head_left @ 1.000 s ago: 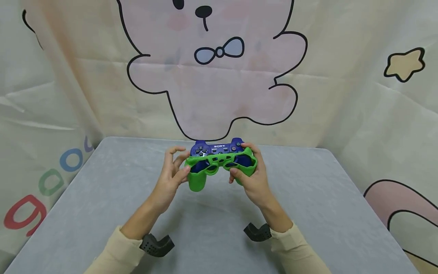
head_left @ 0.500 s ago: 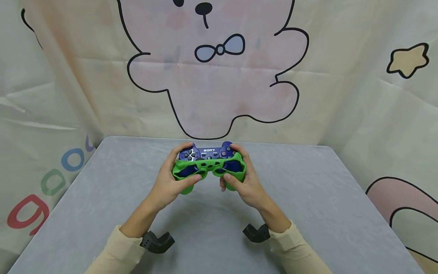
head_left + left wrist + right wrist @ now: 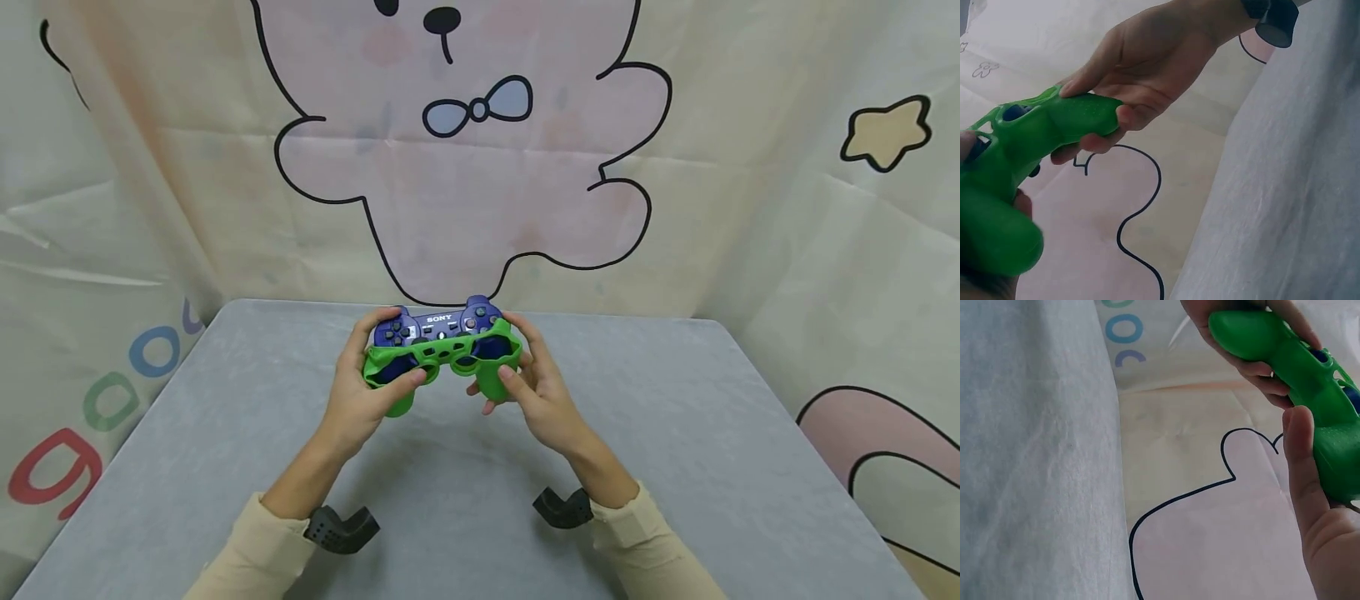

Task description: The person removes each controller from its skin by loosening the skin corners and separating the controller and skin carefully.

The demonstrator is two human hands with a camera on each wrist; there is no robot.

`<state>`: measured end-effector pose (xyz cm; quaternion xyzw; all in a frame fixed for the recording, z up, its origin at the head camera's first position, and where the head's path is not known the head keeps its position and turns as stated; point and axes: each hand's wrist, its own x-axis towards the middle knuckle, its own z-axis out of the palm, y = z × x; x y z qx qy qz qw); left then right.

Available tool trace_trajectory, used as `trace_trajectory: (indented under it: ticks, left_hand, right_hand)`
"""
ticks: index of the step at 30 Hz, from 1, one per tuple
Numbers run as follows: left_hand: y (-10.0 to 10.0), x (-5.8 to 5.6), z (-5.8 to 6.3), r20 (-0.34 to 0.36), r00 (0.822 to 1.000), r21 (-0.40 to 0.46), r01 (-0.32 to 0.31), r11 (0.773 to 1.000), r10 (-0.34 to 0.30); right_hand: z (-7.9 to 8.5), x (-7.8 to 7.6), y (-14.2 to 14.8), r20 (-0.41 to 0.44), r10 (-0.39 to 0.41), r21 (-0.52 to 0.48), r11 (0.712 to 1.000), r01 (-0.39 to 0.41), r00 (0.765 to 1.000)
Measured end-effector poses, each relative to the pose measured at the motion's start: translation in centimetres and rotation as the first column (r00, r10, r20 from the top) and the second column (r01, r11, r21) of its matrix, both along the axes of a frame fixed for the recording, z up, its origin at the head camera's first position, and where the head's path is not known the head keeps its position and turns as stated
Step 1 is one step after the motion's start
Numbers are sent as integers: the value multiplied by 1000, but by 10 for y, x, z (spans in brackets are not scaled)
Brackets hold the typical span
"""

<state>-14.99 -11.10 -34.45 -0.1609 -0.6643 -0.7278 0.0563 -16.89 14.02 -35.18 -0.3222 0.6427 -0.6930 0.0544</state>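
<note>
A blue Sony game controller (image 3: pixel 438 323) is held up over the table, its upper face bare. A stretchy green silicone cover (image 3: pixel 491 382) wraps its lower part and both handles, with dark blue showing through the openings. My left hand (image 3: pixel 352 404) grips the left end, index finger along the top corner and thumb on the front of the cover. On the other end, my right hand (image 3: pixel 553 408) has its index finger at the top corner and its thumb (image 3: pixel 1300 440) against the green handle. The right hand's other fingers are partly hidden behind that handle.
A grey cloth-covered table (image 3: pixel 645 433) lies beneath the hands. Behind it hangs a pale curtain (image 3: pixel 720 192) printed with a bear and a star. Black wrist devices (image 3: pixel 341 531) sit at both sleeve cuffs.
The controller has moved left and its right side now tilts upward. My left hand has closed around the left end. The right thumb has moved from the cover's front edge onto the handle.
</note>
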Motion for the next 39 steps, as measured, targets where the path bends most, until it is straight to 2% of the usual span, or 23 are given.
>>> trace_trajectory:
  ticks: [4, 7, 11, 18, 22, 28, 31, 34, 39]
  left_hand:
    - [-2, -1, 0, 3, 998, 22, 62, 998, -62]
    - [-2, -1, -1, 0, 996, 32, 85, 996, -85]
    - [-1, 1, -2, -15, 996, 40, 91, 995, -90]
    - [2, 1, -4, -26, 998, 18, 62, 998, -61]
    - [2, 0, -3, -76, 996, -7, 54, 999, -54]
    - [3, 3, -3, -221, 973, -120, 39, 992, -65]
    - [4, 4, -3, -243, 968, -115, 30, 993, -57]
    - [3, 3, -2, -220, 975, -76, 14, 997, -30]
    - [4, 2, 2, -128, 992, -12, 11, 1000, -13]
  right_hand:
    - [1, -2, 1, 26, 22, -42, 999, -21, 999]
    - [1, -2, 2, 20, 53, -32, 998, -52, 998]
    - [-1, 0, 4, 9, 61, -13, 998, -61, 998]
    - [2, 2, 7, -36, -5, -2, 1000, 5, 999]
    - [2, 0, 7, -17, -23, -21, 1000, 23, 1000]
    - [-1, -3, 3, 53, -21, -167, 985, 29, 998]
    - [-1, -3, 3, 59, -11, -195, 981, 22, 998]
    - [0, -4, 4, 63, 43, -212, 977, -29, 997]
    - [3, -4, 7, 70, 116, -244, 965, -95, 991]
